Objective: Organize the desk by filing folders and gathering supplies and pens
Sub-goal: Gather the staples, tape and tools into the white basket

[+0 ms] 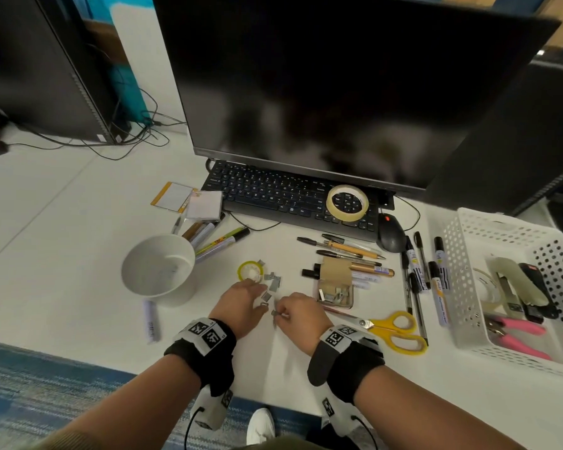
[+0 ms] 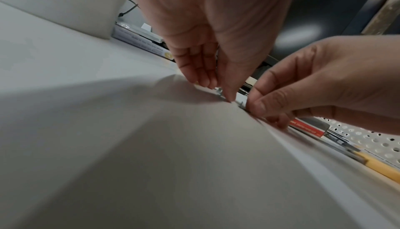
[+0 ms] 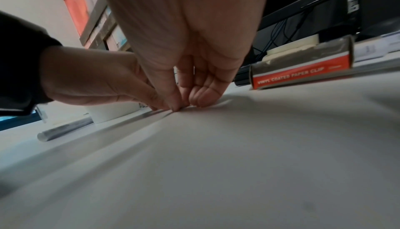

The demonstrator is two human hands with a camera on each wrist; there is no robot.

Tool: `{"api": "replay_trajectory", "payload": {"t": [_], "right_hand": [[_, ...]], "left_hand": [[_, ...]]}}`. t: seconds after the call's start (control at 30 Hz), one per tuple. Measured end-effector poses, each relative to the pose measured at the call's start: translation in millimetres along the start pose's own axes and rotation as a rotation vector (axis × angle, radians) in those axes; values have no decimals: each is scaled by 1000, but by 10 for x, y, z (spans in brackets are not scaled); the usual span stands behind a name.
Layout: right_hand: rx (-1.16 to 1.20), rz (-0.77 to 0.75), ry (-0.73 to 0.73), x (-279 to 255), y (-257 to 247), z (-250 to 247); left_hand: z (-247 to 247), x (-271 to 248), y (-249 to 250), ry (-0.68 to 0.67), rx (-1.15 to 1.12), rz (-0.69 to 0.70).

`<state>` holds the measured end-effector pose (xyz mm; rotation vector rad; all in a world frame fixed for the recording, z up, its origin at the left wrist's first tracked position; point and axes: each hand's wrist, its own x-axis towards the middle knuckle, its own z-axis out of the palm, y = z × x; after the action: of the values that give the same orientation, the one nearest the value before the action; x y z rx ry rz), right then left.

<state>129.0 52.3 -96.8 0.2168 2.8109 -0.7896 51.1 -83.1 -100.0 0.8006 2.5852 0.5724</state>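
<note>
Short grey staple strips (image 1: 272, 280) lie scattered mid-desk beside a small yellow tape roll (image 1: 250, 271). My left hand (image 1: 263, 302) points its fingers down at them; in the left wrist view its thumb and fingertips (image 2: 207, 82) close on a staple strip (image 2: 218, 90) on the desk. My right hand (image 1: 278, 315) is just to its right, thumb and forefinger pinching another strip (image 1: 275, 314) at the desk surface (image 3: 184, 107). An open cardboard box (image 1: 335, 289) holding more staples sits right of the right hand.
A white cup (image 1: 158, 269) stands left, with markers (image 1: 221, 243) behind it. Pens (image 1: 348, 251), markers (image 1: 436, 277) and yellow scissors (image 1: 397, 331) lie to the right. A white basket (image 1: 462, 287) holds a stapler and pink pliers. Masking tape (image 1: 347, 202) rests on the keyboard.
</note>
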Motion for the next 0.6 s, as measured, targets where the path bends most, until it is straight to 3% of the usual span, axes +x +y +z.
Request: {"api": "replay_trajectory", "payload": {"t": [0.37,0.6], "right_hand": [[71,126,297,-178,402,-399],[5,233,266,-252,669,-537]], "left_hand": [[18,148,155,-52,-4,44],[71,249,331,-52,-29,104]]}}
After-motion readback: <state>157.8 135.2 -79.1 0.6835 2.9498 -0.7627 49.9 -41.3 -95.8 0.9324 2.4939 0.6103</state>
